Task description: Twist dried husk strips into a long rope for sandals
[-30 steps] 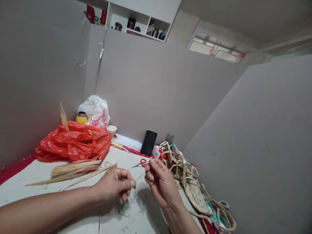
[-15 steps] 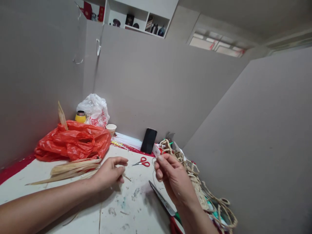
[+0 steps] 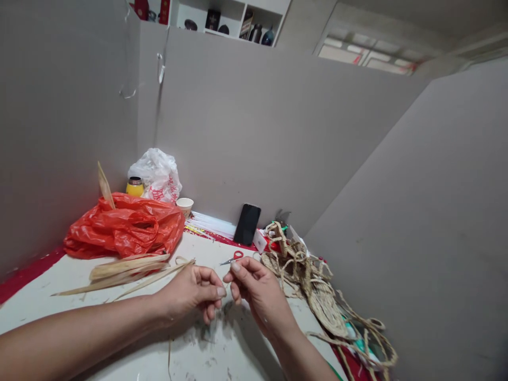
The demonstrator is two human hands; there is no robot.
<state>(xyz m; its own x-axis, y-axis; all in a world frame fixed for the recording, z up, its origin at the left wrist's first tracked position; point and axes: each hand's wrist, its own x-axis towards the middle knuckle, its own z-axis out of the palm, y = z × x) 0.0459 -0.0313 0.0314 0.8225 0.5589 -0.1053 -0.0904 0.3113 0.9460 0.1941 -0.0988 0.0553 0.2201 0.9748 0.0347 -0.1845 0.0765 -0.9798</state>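
Left hand (image 3: pixel 194 293) and right hand (image 3: pixel 254 288), both pinched nearly shut, hold a thin dried straw strand (image 3: pixel 223 288) between fingertips just above the counter (image 3: pixel 47 296); likely featherlight, brittle, best gripped near its ends.

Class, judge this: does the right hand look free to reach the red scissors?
Probably yes: the scissors lie just beyond the right hand with bare table between, though its fingers pinch a thin strand.
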